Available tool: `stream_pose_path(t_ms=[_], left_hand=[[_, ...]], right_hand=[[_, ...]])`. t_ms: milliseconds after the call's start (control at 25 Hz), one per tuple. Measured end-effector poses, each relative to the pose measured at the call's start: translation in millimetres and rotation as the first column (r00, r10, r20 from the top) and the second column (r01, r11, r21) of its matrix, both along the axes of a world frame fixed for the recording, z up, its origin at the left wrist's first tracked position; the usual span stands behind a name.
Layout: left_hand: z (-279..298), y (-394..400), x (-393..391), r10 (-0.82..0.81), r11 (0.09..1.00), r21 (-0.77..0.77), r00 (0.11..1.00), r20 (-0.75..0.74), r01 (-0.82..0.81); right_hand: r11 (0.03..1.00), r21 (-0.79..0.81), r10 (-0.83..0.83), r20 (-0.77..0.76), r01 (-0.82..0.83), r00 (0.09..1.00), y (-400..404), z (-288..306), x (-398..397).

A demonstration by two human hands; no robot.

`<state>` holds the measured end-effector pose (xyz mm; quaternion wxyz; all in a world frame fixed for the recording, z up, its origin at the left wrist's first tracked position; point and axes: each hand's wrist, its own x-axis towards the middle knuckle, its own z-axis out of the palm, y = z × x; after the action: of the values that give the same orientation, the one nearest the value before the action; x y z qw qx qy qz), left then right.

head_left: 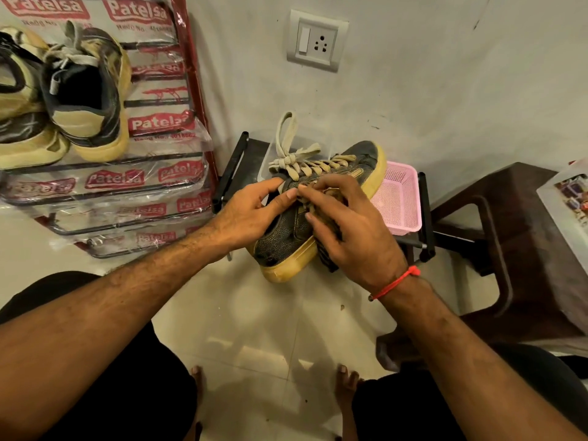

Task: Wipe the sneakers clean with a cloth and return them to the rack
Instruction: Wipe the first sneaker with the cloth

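Note:
A dark sneaker [286, 237] with a yellowed sole and beige laces is held in the air at the centre of the head view, toe pointing up to the right. My left hand [251, 214] grips its collar at the heel end, thumb on the side panel. My right hand [346, 230] presses a dark cloth [326, 257] against the sneaker's side, fingers curled round the cloth. Most of the cloth is hidden under that hand. A metal shoe rack [152, 183] wrapped in printed plastic stands at the left, with two similar sneakers [86, 93] on its upper shelf.
A pink plastic basket [401, 205] sits on a low black stand [232, 167] behind the sneaker, against the wall. A brown plastic stool [521, 237] stands at the right. A wall socket [315, 41] is above. My bare feet rest on the pale tiled floor [264, 332].

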<state>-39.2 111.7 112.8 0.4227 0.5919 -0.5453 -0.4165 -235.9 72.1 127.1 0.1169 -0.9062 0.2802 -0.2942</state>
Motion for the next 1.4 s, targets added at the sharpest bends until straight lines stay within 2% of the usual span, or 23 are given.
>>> stream_pose_path(t_ms=[40,120,200,240,400,480,560,680,760,920,1000,1120,1240,1320,1400], left_hand=[[-1.1,-0.8,2.7,0.002,1.000,-0.006,1.000,0.018,-0.001],[-0.7,-1.4,5.0,0.000,1.000,-0.022,0.999,0.046,0.001],[-1.0,-2.5,4.4,-0.001,0.998,-0.064,0.992,0.125,0.009],[-1.8,-2.5,4.2,0.003,0.996,-0.083,0.985,0.170,0.011],[-3.5,-1.9,9.7,0.047,0.991,-0.134,0.975,0.219,-0.017],[-2.5,-3.2,13.8,0.037,0.993,-0.120,0.982,0.187,-0.014],[-1.8,-4.7,15.5,0.025,0.993,-0.115,0.982,0.187,-0.003],[-3.6,-5.7,12.0,-0.016,0.987,-0.147,0.960,0.280,0.059],[-6.1,-5.9,11.3,-0.022,0.982,-0.171,0.942,0.334,0.083],[-9.1,-8.2,19.1,-0.005,0.976,-0.204,0.936,0.352,0.082],[-9.2,-8.7,20.1,0.005,0.963,-0.249,0.923,0.384,0.099],[-8.6,-6.7,15.8,0.036,0.938,-0.315,0.863,0.504,0.144],[-12.4,-3.7,10.6,0.045,0.904,-0.367,0.804,0.593,0.220],[-16.3,-2.7,11.1,0.111,0.878,-0.423,0.766,0.634,0.223],[-19.2,-3.3,14.8,0.162,0.867,-0.454,0.746,0.646,0.205]], right_hand=[[1.000,-0.031,-0.004,0.018,0.005,1.000,-6.4,-0.2,-3.9],[0.989,-0.068,-0.123,0.073,0.128,0.990,-26.9,2.0,-18.2],[0.962,-0.075,-0.252,0.128,0.263,0.959,-40.9,3.0,-31.6],[0.959,-0.070,-0.261,0.152,0.274,0.953,-38.5,0.6,-31.1],[0.999,-0.025,-0.030,0.204,0.035,0.978,3.3,-13.3,2.0],[0.999,-0.046,-0.009,0.197,0.018,0.980,-1.4,-11.1,2.1],[0.987,-0.062,-0.133,0.217,0.150,0.967,-24.3,-4.2,-11.3],[0.948,-0.029,-0.302,0.235,0.318,0.924,-43.5,5.8,-29.9],[0.961,-0.009,-0.265,0.246,0.276,0.932,-28.8,-0.2,-20.7],[0.996,-0.064,-0.052,0.188,0.065,0.981,-2.3,-6.9,0.4],[0.981,-0.076,-0.166,0.169,0.181,0.971,-25.2,0.8,-13.4],[0.889,-0.037,-0.442,0.199,0.457,0.875,-67.1,11.9,-51.1],[0.813,0.046,-0.573,0.241,0.580,0.783,-78.6,14.6,-77.2],[0.853,0.060,-0.515,0.252,0.518,0.819,-66.2,12.8,-65.6],[0.934,0.022,-0.352,0.227,0.356,0.908,-42.7,5.7,-40.3]])
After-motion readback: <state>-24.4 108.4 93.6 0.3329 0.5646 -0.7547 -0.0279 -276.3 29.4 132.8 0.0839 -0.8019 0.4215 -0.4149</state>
